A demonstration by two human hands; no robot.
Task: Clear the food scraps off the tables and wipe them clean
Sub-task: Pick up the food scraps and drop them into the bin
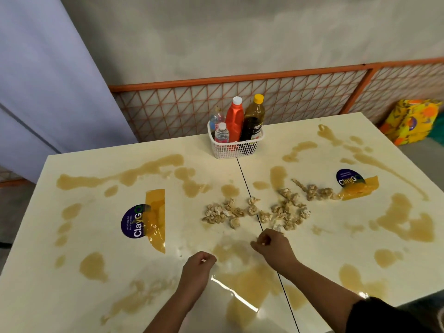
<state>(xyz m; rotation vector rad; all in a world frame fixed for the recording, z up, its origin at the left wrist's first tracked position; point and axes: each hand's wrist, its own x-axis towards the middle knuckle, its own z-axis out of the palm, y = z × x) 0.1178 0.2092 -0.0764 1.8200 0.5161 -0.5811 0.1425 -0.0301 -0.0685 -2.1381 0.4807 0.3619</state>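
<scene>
Two cream tables stand pushed together, the left table [72,284] and the right table [360,260], both smeared with brown sauce puddles [153,167]. Pale food scraps [223,213] lie in a band across the seam, with more scraps [312,192] on the right table. My left hand [198,267] is curled over the left table near the front, and something small and pale shows between its fingertips. My right hand [270,243] is closed just below the scraps, with pale bits visible in its fingers.
A white basket [236,147] with a red bottle, a dark bottle and water bottles stands at the back over the seam. Purple round stickers [133,221] and amber tape mark each table. An orange mesh fence [288,97] runs behind. A yellow bag [410,121] sits far right.
</scene>
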